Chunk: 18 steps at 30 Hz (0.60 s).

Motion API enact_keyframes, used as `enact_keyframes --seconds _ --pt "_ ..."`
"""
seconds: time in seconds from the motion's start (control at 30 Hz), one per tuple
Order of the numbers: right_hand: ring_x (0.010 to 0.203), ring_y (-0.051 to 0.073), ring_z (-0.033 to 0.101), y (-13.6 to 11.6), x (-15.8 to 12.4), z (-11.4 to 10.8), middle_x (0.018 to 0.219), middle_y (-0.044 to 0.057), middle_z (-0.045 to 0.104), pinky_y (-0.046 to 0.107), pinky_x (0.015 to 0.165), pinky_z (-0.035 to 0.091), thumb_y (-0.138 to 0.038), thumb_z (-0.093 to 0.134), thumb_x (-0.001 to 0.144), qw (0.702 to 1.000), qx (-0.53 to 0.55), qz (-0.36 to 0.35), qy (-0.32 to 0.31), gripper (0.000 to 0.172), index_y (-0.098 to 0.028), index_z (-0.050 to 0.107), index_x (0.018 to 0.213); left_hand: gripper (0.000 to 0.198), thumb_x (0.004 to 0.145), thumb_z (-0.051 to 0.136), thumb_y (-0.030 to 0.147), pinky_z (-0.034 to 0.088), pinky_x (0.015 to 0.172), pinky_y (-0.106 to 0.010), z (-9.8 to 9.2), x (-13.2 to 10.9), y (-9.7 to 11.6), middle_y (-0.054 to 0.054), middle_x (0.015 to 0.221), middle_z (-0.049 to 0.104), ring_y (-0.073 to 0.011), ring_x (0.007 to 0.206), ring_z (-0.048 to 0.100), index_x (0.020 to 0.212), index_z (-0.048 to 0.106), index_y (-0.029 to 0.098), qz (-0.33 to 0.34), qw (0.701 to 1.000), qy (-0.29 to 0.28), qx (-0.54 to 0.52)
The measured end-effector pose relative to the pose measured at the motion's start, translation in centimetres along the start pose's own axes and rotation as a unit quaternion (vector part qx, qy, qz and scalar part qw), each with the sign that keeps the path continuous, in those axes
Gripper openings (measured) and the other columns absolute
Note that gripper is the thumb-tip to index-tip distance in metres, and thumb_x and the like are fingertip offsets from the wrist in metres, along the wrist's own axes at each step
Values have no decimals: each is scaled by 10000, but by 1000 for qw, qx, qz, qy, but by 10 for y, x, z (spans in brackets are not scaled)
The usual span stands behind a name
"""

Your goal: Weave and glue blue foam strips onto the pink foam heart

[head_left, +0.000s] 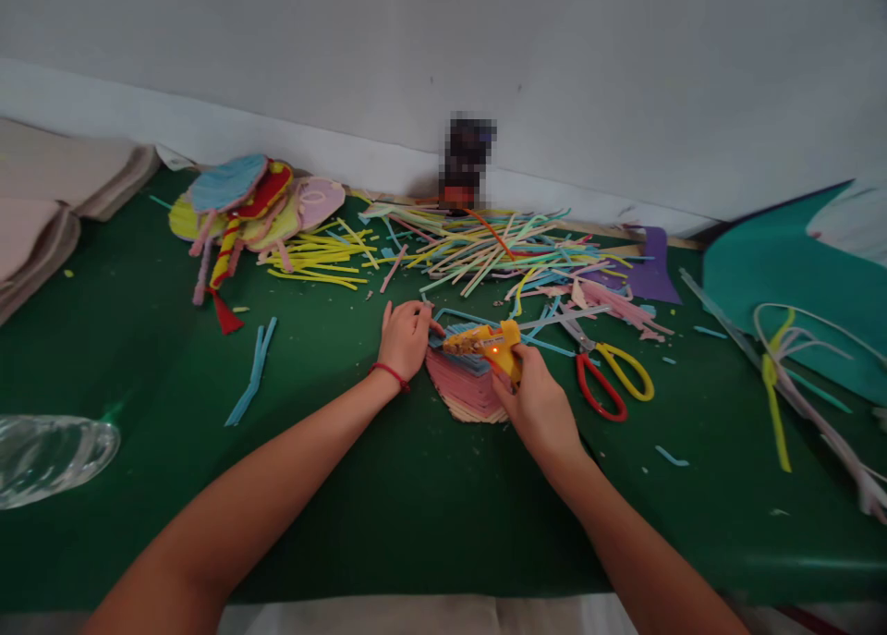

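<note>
My right hand (544, 404) grips a yellow hot glue gun (511, 339) with a small orange light on its side. A clear glue stick (565, 317) juts from its back. The nozzle points left, close to the fingertips of my left hand (407, 337). Those fingers pinch a bent blue pipe cleaner (457, 314) at the upper left edge of a fan-shaped piece (471, 393). Rows of pink and cream cover its lower part, with blue rows above. The gun hides some of the piece. Scissors (601, 385) with red and yellow handles lie to the right.
Behind my hands lies a heap of coloured pipe cleaners (478, 247). Finished fan shapes (242, 201) are stacked at back left. A clear plastic bottle (55, 459) lies at left, teal sheets (783, 274) at right. A wall (311, 62) bounds the green table (388, 524).
</note>
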State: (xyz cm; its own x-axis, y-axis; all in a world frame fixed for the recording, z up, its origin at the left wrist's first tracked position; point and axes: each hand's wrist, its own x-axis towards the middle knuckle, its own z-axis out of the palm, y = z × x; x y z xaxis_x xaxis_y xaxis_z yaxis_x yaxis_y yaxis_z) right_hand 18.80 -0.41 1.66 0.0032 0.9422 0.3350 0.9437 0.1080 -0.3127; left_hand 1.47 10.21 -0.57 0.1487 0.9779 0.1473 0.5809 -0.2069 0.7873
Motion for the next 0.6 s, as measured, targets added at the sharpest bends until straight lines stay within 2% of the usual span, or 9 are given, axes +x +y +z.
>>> enact_keyframes --seconds 0.6 --pt "804 236 632 1 -2 0 912 96 588 307 594 484 -327 424 898 1000 -24 -10 8 266 -168 452 1109 523 956 305 289 133 1144 -498 3 -3 -2 -11 1077 666 -193 1135 537 587 672 240 23 1000 -1 21"
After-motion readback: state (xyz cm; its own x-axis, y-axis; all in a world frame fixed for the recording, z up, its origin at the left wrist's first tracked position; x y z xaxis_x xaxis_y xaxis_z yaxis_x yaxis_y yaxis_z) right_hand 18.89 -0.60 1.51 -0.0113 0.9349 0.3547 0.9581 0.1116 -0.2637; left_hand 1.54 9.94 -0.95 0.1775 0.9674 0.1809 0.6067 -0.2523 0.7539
